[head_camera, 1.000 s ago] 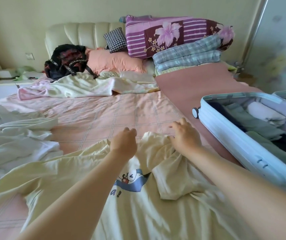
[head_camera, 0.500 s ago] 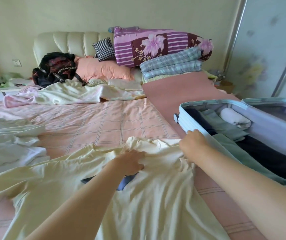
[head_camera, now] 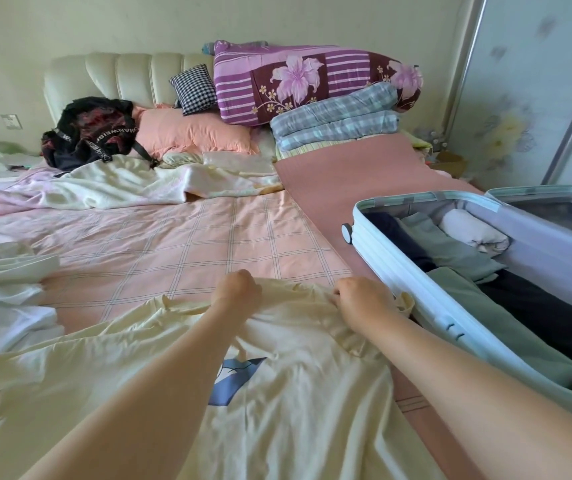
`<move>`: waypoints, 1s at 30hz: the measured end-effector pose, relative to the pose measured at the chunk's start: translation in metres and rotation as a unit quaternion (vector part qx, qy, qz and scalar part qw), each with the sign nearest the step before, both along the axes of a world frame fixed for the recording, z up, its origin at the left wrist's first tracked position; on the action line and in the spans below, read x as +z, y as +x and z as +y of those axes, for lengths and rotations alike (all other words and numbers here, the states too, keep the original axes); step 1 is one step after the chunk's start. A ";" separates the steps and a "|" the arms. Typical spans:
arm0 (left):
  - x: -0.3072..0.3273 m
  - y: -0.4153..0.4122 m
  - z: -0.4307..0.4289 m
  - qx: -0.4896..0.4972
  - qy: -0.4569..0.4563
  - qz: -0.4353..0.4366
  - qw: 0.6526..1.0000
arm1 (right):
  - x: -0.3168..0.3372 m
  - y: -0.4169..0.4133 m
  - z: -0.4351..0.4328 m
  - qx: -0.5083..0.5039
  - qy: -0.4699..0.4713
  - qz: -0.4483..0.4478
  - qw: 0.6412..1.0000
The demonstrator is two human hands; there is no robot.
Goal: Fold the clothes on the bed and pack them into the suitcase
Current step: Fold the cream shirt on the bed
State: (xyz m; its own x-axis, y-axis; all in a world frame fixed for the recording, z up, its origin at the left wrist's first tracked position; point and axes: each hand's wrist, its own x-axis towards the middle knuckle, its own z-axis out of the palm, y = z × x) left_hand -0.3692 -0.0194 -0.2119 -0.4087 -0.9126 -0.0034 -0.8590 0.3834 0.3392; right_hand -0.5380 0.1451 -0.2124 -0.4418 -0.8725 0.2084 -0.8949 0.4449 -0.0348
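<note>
A pale yellow T-shirt [head_camera: 298, 403] with a blue print lies spread on the pink checked bed [head_camera: 180, 251] in front of me. My left hand [head_camera: 237, 292] grips its far edge near the middle, fingers curled into the cloth. My right hand [head_camera: 360, 297] grips the same edge farther right, bunching the fabric. Just right of that hand stands the open light-blue suitcase [head_camera: 398, 271], holding folded green, dark and white clothes. More pale clothes [head_camera: 4, 292] lie in a heap at the left.
At the head of the bed lie a black bag [head_camera: 90, 133], a peach pillow [head_camera: 191, 133], a checked cushion, folded quilts [head_camera: 312, 84] and a crumpled blanket [head_camera: 104, 185]. A dusty-pink mat [head_camera: 340, 178] runs under the suitcase. A sliding wardrobe door stands at the right.
Both hands have moved to the shirt's far edge and closed on it. The folded-over right part of the shirt has been pulled out flat toward the suitcase.
</note>
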 end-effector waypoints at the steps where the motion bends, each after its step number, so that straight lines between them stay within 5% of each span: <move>1: -0.001 -0.002 -0.006 0.008 0.005 0.002 1.000 | -0.005 -0.004 -0.004 -0.009 -0.012 -0.020 1.000; 5: -0.001 -0.012 -0.019 0.018 -0.021 0.033 0.999 | -0.010 -0.011 -0.018 -0.013 -0.054 -0.073 0.996; 10: 0.005 -0.019 -0.031 0.050 -0.069 0.114 0.990 | 0.002 -0.009 -0.031 -0.043 -0.032 0.094 0.994; 14: -0.005 -0.018 -0.029 -0.008 -0.084 0.102 0.991 | 0.009 0.003 -0.043 -0.072 0.030 0.084 0.993; 17: -0.015 -0.013 -0.024 -0.062 -0.113 0.185 0.974 | -0.004 0.011 -0.050 0.035 -0.088 0.079 0.992; 20: -0.032 0.007 -0.023 -0.188 -0.135 0.077 0.970 | -0.026 0.020 -0.050 0.194 -0.057 0.031 0.979; 23: -0.037 0.042 -0.023 -0.239 -0.089 0.027 0.966 | -0.027 0.026 -0.048 0.091 0.070 0.030 0.993; 26: -0.021 0.081 -0.032 -0.184 -0.112 0.083 0.973 | -0.002 0.048 -0.060 0.026 0.165 0.129 0.977; 30: -0.002 0.135 -0.060 -0.020 -0.156 -0.009 0.988 | 0.012 0.089 -0.084 0.090 0.045 0.087 0.991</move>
State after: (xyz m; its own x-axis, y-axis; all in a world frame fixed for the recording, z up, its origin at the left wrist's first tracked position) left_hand -0.2346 -0.0791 -0.2143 -0.4465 -0.8539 0.2675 -0.8459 0.5003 0.1850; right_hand -0.4489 0.0615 -0.2001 -0.2418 -0.9526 0.1848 -0.9489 0.2719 0.1599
